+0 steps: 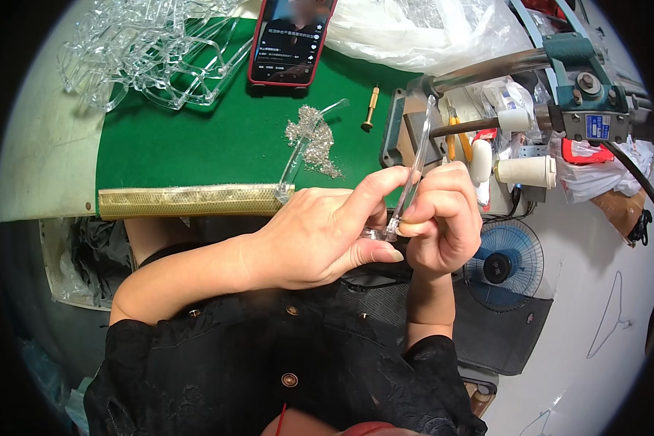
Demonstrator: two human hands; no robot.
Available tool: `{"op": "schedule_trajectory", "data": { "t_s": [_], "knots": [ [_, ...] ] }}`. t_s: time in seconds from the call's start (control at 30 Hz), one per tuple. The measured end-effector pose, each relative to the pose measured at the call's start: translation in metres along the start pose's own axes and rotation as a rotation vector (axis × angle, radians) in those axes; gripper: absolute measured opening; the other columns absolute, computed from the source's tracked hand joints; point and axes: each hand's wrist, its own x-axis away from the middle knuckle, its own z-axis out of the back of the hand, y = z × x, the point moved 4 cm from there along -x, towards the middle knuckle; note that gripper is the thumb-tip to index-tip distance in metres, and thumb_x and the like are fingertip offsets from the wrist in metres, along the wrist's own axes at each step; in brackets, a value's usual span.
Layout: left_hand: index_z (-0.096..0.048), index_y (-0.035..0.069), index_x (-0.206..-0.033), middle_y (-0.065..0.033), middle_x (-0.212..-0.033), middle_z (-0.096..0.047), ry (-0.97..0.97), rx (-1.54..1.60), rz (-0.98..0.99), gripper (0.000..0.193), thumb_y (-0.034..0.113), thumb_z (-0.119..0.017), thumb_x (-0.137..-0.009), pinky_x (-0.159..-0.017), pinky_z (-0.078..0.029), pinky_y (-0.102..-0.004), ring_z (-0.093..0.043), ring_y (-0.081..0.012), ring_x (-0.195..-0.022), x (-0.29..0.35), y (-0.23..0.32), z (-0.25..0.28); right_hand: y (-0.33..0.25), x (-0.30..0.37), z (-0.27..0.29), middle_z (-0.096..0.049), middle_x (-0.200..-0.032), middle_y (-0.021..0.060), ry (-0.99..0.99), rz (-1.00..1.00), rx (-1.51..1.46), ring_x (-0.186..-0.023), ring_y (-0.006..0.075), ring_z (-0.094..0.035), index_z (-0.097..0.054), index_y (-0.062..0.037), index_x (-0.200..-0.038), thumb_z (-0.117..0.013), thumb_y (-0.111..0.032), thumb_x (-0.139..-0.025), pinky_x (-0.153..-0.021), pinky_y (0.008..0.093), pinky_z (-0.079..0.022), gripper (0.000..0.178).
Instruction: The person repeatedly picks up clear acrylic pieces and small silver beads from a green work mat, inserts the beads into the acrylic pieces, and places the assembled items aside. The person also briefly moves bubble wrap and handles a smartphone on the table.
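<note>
My left hand point(316, 229) reaches across the front of the table edge and grips a clear plastic eyeglass frame point(374, 233) between thumb and fingers. A clear temple arm point(423, 131) rises from it, pointing away from me. With fingertips pinched at the hinge end of that temple arm, my right hand point(443, 218) is closed on the same piece; anything smaller in the pinch is hidden. Beyond my left hand, a pile of tiny metal parts point(318, 154) lies on the green mat point(196, 145). Another clear temple arm point(292, 166) rests across the pile.
Clear eyeglass frames point(160, 54) are heaped at far left. A phone point(289, 43) stands at the back, with a clear plastic bag point(429, 33) beside it. A small brass screwdriver point(371, 109) lies near a bench press point(585, 87). A mesh-covered strip point(189, 201) lines the front edge.
</note>
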Motion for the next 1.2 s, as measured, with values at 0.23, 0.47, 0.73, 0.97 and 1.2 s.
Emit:
{"op": "schedule_trajectory", "data": {
  "t_s": [0.23,0.47,0.73,0.97,1.2],
  "knots": [
    [-0.024,-0.003,-0.139,-0.014,-0.082,-0.062,-0.011,0.045,0.01,0.078,0.052,-0.051,-0.091,-0.065,-0.049,-0.0341,-0.065,-0.0309,-0.073,0.001,-0.003,-0.001,0.0,-0.002,0.001,-0.057,-0.072,0.0019,0.004,-0.022,-0.023,-0.067,0.0181,-0.053,-0.061,-0.008,-0.073,-0.073,-0.025,-0.074,-0.059,0.029,-0.04,0.02],
    [-0.024,-0.002,-0.139,-0.0131,-0.084,-0.064,-0.017,0.024,0.001,0.078,0.054,-0.05,-0.091,-0.068,-0.05,-0.0335,-0.067,-0.0301,-0.076,0.001,-0.002,0.0,-0.001,0.0,0.0,-0.056,-0.074,0.0027,0.021,0.0,-0.007,-0.068,0.0185,-0.052,-0.061,-0.0074,-0.073,-0.073,-0.025,-0.075,-0.061,0.0292,-0.04,0.021],
    [-0.022,-0.002,-0.14,-0.0136,-0.091,-0.067,-0.058,0.208,0.089,0.078,0.053,-0.048,-0.092,-0.072,-0.051,-0.0321,-0.068,-0.0278,-0.08,0.0,0.0,0.001,-0.001,0.001,-0.004,-0.055,-0.074,0.0027,0.075,-0.026,-0.024,-0.067,0.0182,-0.051,-0.06,-0.0078,-0.074,-0.072,-0.029,-0.076,-0.062,0.0298,-0.04,0.024],
    [-0.021,-0.002,-0.14,-0.0126,-0.09,-0.066,-0.076,0.231,0.106,0.078,0.053,-0.048,-0.092,-0.073,-0.051,-0.0314,-0.067,-0.025,-0.078,-0.001,-0.002,0.001,0.0,0.0,-0.003,-0.055,-0.073,0.0023,0.035,0.034,-0.033,-0.068,0.0177,-0.051,-0.062,-0.0066,-0.074,-0.074,-0.026,-0.073,-0.062,0.0296,-0.04,0.023],
    [-0.023,-0.001,-0.14,-0.0118,-0.083,-0.064,0.018,0.074,-0.008,0.078,0.054,-0.049,-0.091,-0.07,-0.05,-0.0322,-0.066,-0.0261,-0.073,-0.001,-0.004,0.0,0.01,0.007,-0.005,-0.054,-0.076,0.0039,0.126,-0.165,-0.348,-0.07,0.0153,-0.051,-0.058,-0.0047,-0.076,-0.08,-0.01,-0.068,-0.062,0.0254,-0.04,0.024]
  ]
}}
